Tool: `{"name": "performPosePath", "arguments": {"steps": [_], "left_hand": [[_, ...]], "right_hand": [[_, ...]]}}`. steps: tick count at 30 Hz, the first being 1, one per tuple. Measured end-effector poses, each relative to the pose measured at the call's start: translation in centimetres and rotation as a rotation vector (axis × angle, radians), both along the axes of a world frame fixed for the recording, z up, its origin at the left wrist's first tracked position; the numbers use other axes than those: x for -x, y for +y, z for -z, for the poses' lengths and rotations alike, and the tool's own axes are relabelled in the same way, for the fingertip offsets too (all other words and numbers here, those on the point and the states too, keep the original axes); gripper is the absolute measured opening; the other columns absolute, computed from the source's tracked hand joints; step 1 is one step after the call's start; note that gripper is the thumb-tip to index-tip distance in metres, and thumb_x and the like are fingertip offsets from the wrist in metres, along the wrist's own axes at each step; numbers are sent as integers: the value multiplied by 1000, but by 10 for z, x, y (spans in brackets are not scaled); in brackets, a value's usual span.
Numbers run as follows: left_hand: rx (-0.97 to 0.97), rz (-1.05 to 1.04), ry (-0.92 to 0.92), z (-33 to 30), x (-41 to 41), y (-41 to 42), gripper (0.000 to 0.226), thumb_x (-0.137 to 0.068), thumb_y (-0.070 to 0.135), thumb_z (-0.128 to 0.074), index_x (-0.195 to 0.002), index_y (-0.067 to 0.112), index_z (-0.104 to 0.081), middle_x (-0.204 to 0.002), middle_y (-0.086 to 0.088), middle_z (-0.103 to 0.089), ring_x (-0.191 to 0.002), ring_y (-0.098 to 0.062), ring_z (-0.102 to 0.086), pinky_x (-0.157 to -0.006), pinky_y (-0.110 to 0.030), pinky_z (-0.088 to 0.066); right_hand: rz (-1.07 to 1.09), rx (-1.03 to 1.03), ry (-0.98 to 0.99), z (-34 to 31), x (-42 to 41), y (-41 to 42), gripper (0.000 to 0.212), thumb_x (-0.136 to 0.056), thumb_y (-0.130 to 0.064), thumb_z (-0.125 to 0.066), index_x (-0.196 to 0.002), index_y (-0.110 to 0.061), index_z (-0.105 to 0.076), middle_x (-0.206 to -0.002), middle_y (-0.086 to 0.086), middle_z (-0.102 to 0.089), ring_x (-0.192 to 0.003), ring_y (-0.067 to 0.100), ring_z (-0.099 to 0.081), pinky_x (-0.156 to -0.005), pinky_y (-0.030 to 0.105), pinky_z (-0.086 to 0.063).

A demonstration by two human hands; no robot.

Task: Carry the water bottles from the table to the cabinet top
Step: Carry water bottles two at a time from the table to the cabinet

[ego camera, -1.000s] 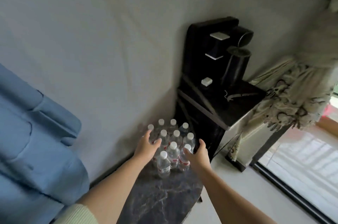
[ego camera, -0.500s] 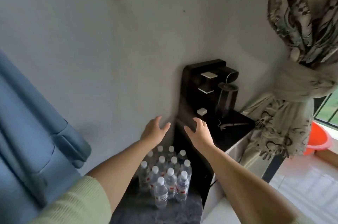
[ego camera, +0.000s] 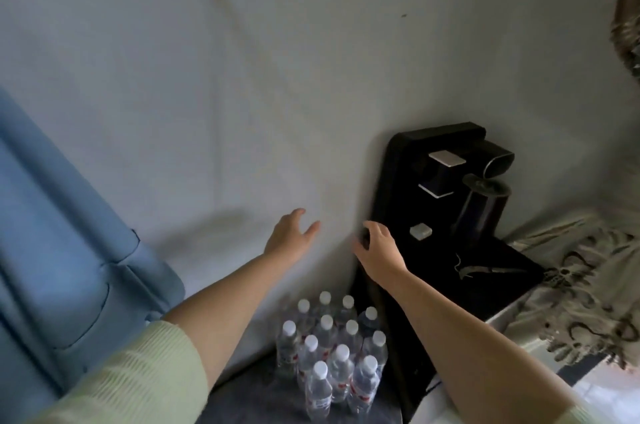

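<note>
Several clear water bottles (ego camera: 332, 354) with white caps and red labels stand packed together on a dark marbled table (ego camera: 263, 396) at the bottom of the view. My left hand (ego camera: 291, 236) hovers above them in front of the wall, fingers spread, holding nothing. My right hand (ego camera: 379, 247) hangs beside it at the left edge of the black cabinet top (ego camera: 485, 271), fingers loosely curled and empty. Both hands are well above the bottles and apart from them.
A black machine (ego camera: 446, 181) with a dark cylinder (ego camera: 483, 209) and small white blocks stands on the cabinet. A small metal tool (ego camera: 485, 269) lies on its top. A blue cushioned seat (ego camera: 62, 250) is at left; patterned curtain fabric (ego camera: 588, 285) hangs at right.
Both hands have lifted off the bottle pack and risen toward the wall and cabinet edge. The view has tilted upward, so the bottles sit lower in frame.
</note>
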State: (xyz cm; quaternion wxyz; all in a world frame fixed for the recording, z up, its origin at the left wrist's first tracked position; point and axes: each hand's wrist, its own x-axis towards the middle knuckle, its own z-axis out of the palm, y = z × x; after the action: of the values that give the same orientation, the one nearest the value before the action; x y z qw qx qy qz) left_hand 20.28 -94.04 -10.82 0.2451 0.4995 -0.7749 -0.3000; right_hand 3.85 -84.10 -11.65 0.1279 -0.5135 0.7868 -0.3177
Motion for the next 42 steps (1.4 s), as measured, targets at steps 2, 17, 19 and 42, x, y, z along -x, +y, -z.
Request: {"name": "performPosePath", "arguments": {"steps": [2, 17, 19, 42], "left_hand": [[-16, -42, -10, 8, -4, 0, 58, -95, 49, -48, -143, 18, -37, -146, -9, -41, -132, -27, -42, -105, -37, -38], [-68, -718, 24, 50, -119, 151, 59, -96, 44, -49, -145, 15, -35, -149, -9, -39, -137, -24, -36, -109, -34, -31], [-66, -840, 22, 48, -143, 183, 59, -96, 42, -51, -145, 14, -37, -149, -11, -40, -137, -24, -36, -108, -32, -30], [-50, -1756, 6, 26, -333, 649, 49, -93, 39, -58, -133, 12, -50, -126, -14, -59, -113, -32, -58, -83, -30, -41]], "right_hand": [[-37, -17, -4, 7, 1, -10, 55, -96, -38, -52, -143, -15, -37, -149, 8, -35, -133, 25, -40, -104, 33, -37], [-769, -142, 58, 37, -81, -16, 54, -97, -41, -49, -142, -14, -37, -147, 10, -35, -122, 28, -51, -102, 35, -43], [-861, -124, 51, 36, -110, -5, 53, -97, -40, -50, -142, -15, -38, -147, 10, -36, -124, 28, -50, -102, 34, -40], [-1734, -151, -77, 36, -404, 336, 51, -98, -30, -52, -141, -6, -39, -144, 13, -42, -127, 28, -45, -102, 34, -37]]}}
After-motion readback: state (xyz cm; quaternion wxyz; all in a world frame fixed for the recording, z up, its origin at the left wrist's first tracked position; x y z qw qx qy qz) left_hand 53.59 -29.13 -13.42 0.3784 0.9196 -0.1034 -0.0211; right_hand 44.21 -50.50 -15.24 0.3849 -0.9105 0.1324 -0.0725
